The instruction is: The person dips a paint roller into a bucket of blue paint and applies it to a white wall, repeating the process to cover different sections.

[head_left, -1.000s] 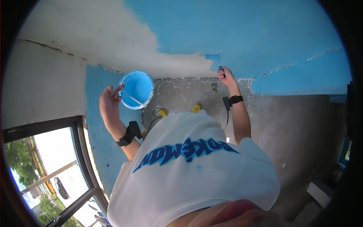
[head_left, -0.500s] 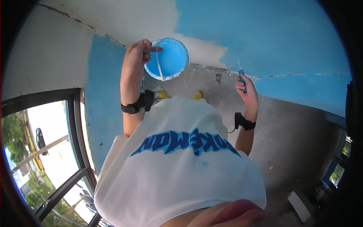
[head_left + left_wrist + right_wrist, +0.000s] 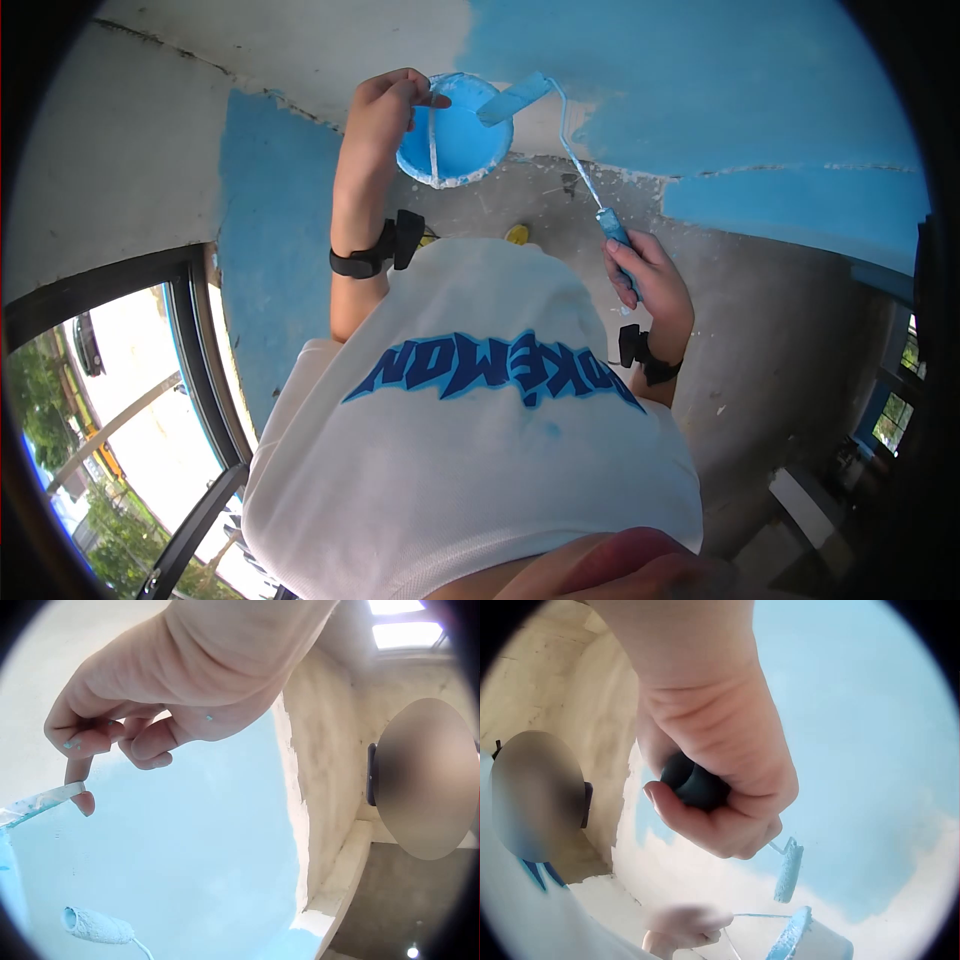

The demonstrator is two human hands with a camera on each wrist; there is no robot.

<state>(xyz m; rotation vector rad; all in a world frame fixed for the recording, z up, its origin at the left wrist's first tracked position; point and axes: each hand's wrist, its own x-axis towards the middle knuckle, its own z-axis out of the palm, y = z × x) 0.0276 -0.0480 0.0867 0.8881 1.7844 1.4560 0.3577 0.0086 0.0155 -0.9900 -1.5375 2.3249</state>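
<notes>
Overhead, the left hand point(image 3: 378, 105) hooks its curled fingers point(image 3: 84, 769) around the thin wire handle point(image 3: 433, 140) of a blue paint bucket point(image 3: 455, 130), while the right hand point(image 3: 648, 285) grips the paint roller point(image 3: 512, 98) handle, its head at the bucket's rim, before the half-painted blue wall point(image 3: 720, 90).

Left hand point(image 3: 380, 110) holds bucket point(image 3: 455, 145) by its handle at left, roller point(image 3: 512, 98) over the bucket's right rim, right hand point(image 3: 645, 280) on roller grip lower right, window point(image 3: 120, 400) far left.
</notes>
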